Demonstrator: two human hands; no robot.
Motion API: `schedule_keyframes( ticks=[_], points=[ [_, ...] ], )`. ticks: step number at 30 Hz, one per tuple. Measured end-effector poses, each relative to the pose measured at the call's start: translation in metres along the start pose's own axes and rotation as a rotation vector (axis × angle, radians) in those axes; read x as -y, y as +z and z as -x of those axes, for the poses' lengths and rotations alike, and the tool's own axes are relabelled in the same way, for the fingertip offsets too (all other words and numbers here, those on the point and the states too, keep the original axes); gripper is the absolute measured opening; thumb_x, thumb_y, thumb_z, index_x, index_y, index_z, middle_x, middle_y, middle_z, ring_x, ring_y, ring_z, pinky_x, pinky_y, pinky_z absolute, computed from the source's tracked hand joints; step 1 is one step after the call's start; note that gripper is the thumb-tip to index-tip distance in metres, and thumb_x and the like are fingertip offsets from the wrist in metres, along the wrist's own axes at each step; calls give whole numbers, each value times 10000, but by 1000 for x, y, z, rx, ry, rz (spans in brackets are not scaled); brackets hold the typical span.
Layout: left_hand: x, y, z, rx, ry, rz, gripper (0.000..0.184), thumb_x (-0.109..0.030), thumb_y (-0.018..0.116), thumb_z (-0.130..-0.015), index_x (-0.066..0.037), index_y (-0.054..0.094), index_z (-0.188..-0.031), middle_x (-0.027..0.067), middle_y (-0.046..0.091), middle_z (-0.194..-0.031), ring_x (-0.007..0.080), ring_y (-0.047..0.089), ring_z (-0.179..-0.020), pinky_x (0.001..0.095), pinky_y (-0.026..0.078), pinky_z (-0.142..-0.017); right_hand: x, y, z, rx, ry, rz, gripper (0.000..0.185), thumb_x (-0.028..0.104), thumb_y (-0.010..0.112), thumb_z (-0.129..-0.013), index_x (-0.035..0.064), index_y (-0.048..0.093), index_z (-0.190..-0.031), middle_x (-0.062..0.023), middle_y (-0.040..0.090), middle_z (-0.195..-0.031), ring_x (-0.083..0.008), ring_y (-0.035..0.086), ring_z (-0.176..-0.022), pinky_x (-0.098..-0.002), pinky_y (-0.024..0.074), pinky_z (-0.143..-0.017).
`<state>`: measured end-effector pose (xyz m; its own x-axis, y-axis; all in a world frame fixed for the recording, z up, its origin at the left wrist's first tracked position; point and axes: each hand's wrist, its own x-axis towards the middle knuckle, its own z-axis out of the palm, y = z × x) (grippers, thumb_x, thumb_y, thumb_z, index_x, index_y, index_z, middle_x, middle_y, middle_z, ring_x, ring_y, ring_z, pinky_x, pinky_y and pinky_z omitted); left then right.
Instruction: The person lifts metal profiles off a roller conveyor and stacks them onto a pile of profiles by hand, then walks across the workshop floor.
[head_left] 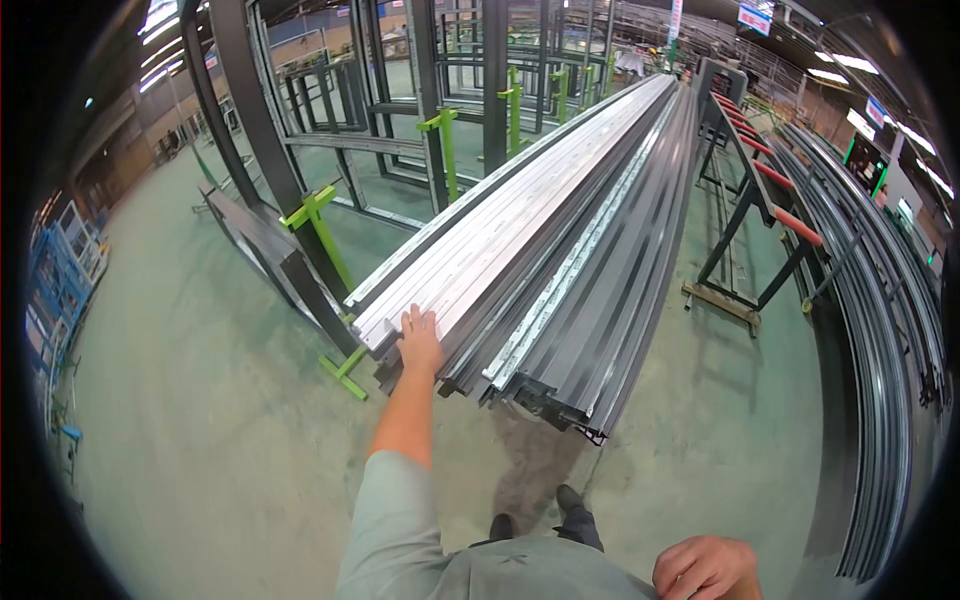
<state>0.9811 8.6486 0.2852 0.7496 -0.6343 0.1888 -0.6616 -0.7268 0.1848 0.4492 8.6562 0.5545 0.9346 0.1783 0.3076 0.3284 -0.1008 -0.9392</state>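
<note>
My left hand (pixel 420 343) reaches forward, fingers apart, resting on the near end of the silver metal profiles (pixel 530 198). These long, slotted profiles lie side by side on top of the left part of a stack. Dark grey metal profiles (pixel 625 290) make up the right part, with a narrow perforated galvanized strip (pixel 572 275) running lengthwise among them. The near ends are uneven. Close to my body at the lower right, my right hand (pixel 706 568) has its fingers curled in. Nothing shows in it, and its palm is hidden.
Dark metal frames (pixel 432 110) stand upright on the left beside green supports (pixel 318 225). To the right is a stand with red rollers (pixel 797 226). More long profiles (pixel 872 400) lie along the far right. A blue rack (pixel 62 275) stands at far left.
</note>
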Motion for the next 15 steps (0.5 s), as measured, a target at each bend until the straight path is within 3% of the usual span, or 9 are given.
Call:
schedule_keyframes(
  ticks=[4, 7, 12, 15],
  points=[
    [2, 3, -2, 2, 0, -5, 725, -28, 628, -723, -196, 359, -1375, 118, 127, -1532, 352, 146, -1405, 534, 409, -945, 19, -4, -13, 61, 25, 121, 294, 259, 612, -904, 20, 646, -735, -125, 622, -766, -311, 589, -694, -377, 445, -585],
    [-2, -4, 0, 27, -10, -3, 740, -29, 639, -717, -199, 355, -1378, 114, 128, -1532, 351, 140, -1406, 530, 413, -942, 22, -10, -9, -3, 156, 566, 250, 242, 736, -786, 44, 604, -710, -98, 596, -749, -253, 600, -704, -340, 481, -613],
    [-4, -5, 1, 58, -27, -16, 772, -41, 667, -696, -194, 348, -1383, 109, 136, -1530, 347, 148, -1405, 544, 408, -956, 25, -12, 11, -692, -136, 1088, 280, 223, 618, -861, 66, 516, -653, -82, 536, -751, -234, 539, -679, -340, 436, -609],
    [-19, -28, 5, 141, -36, -36, 817, -34, 674, -675, -189, 332, -1400, 106, 139, -1529, 345, 153, -1407, 567, 391, -980, 28, -17, -3, -1143, -451, 1293, 289, 213, 547, -864, 129, 358, -662, -44, 395, -698, -188, 421, -607, -322, 343, -549]
  ],
)
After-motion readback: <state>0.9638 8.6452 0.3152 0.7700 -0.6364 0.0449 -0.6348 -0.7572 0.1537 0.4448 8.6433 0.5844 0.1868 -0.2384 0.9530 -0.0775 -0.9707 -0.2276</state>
